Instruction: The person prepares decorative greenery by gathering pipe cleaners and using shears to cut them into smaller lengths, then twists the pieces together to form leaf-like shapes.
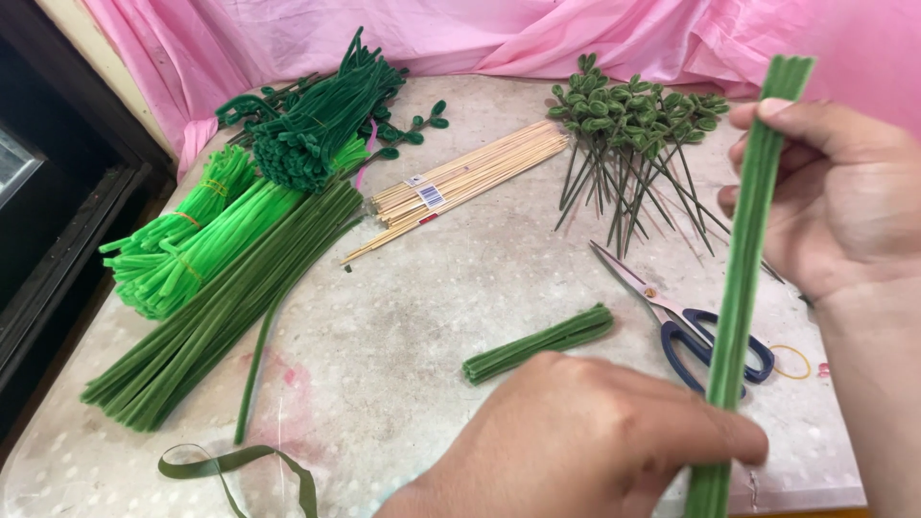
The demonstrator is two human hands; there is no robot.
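A long bundle of dark green pipe cleaners [743,269] stands nearly upright at the right. My right hand [835,201] pinches it near the top end. My left hand [576,441] grips it near the bottom end, at the table's front edge. A short cut bundle of dark green pipe cleaners [539,343] lies on the table just beyond my left hand. Blue-handled scissors [686,321] lie shut behind the held bundle.
Left side of the round table [460,278]: a long pile of dark green pipe cleaners [221,307], bright green bundles [182,245], folded dark green ones [317,120]. Wooden skewers [460,182] lie mid-table, finished leaf stems [628,134] at back right. A green ribbon [235,470] curls at front. Pink cloth [537,34] behind.
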